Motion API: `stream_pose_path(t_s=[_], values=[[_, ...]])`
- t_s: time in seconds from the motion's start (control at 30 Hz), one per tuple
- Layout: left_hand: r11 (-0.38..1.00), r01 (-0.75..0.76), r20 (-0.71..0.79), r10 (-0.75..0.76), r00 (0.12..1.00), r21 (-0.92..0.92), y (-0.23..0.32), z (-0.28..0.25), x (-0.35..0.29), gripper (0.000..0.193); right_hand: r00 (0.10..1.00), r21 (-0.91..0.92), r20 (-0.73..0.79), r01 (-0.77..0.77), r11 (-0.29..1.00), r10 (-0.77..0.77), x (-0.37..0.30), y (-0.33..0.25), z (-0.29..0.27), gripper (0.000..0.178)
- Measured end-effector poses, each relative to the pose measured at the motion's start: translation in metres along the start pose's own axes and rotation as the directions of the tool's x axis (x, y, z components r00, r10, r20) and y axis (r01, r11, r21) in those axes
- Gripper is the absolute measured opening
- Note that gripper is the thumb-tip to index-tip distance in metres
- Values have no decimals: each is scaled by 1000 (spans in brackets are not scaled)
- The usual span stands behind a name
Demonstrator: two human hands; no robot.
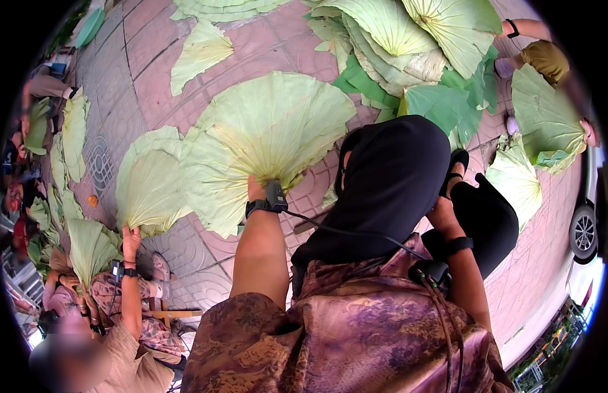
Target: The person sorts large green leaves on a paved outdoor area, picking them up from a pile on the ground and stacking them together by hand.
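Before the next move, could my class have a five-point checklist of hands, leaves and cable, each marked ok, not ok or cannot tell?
1. Left hand at the leaf fan's gathered base: ok.
2. Right hand empty: cannot tell, fingers hidden.
3. Leaf pile in view: ok.
4. Cable clear of the black trousers: not ok, it crosses them.
5. Neighbour's leaves apart from the fan: cannot tell, edges meet in view.
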State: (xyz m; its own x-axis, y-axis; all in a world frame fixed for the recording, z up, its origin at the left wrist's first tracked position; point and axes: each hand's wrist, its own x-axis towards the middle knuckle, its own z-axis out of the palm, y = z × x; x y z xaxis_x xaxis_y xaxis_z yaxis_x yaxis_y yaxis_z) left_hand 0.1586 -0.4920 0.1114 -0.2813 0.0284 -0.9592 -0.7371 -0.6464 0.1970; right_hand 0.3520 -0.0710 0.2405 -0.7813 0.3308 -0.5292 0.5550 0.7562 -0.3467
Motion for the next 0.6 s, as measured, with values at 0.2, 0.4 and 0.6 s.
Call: stream_pose_path(t_s=[0.2, 0.4, 0.6], values=[[997, -22, -81, 16, 997, -77, 2, 10, -9, 49, 1000, -30, 21, -5, 1000, 5, 0, 3, -2, 27], [989, -34, -17, 32, 999, -146, 16, -1, 14, 49, 996, -7, 75, -50, 999, 51, 3, 3, 2, 29], [948, -258, -131, 236, 963, -186, 39, 4, 27, 40, 999, 46, 10, -33, 998, 33, 6, 5, 8, 29]])
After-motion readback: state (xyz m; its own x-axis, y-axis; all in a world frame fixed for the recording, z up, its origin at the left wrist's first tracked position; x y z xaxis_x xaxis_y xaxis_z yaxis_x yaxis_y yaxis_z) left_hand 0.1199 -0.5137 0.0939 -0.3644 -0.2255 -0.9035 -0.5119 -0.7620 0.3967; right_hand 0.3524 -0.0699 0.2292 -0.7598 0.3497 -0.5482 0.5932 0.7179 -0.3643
